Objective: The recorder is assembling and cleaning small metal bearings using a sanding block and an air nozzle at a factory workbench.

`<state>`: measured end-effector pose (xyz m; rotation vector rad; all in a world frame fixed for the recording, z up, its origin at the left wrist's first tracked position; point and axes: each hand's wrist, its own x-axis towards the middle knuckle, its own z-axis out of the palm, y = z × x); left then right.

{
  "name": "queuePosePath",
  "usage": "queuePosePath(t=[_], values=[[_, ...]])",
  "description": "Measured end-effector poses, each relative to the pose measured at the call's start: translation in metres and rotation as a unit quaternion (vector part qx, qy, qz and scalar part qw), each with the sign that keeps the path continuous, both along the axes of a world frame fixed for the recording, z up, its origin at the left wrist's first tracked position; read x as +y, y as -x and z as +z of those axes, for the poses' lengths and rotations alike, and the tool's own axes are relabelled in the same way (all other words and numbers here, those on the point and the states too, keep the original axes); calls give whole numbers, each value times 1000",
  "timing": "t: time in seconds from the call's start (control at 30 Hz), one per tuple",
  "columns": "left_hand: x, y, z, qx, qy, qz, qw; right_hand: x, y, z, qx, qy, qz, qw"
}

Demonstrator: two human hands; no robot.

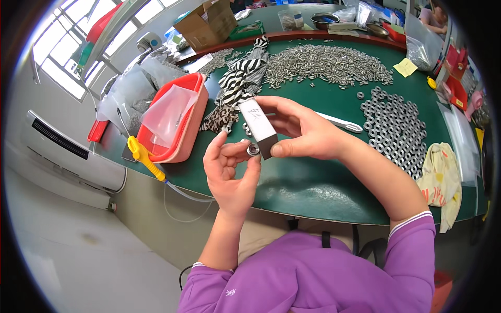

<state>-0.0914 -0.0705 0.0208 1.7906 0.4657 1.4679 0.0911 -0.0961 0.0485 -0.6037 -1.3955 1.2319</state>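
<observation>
Between thumb and fingertips, my left hand (229, 164) pinches a small metal ring (253, 149) with a dark hole. My right hand (308, 128) grips a rectangular block (258, 125), white on its long face with a handwritten mark and black at its near end. The block's black end is beside the ring; whether they touch, I cannot tell. A few more metal rings (247, 129) lie on the green table behind the block, partly hidden by it. To the right, many similar rings (394, 128) are spread in a single layer.
A heap of small metal pins (323, 65) lies at the back. Zebra-striped cloth (242, 75) sits left of it. A red plastic basin (195, 109) and yellow air gun (143, 156) are at left. A white plastic tool (342, 122) and pale cloth (441, 175) lie at right.
</observation>
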Motion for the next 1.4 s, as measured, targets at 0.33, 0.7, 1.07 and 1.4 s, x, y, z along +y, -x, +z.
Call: queuePosePath(t=[0.33,0.7,1.07,1.4], values=[[1,1,1,7,-9,18,1000,2,4,-4,7,-50,-10,999],[2,0,0,7,-2,7,1000,1,3,-3,-1,-46,-24,999],[9,2,4,-14,26,0,1000,-1,4,-1,-20,-31,-19,999],[5,2,5,12,-15,11,1000,0,5,-4,7,-3,-36,999]])
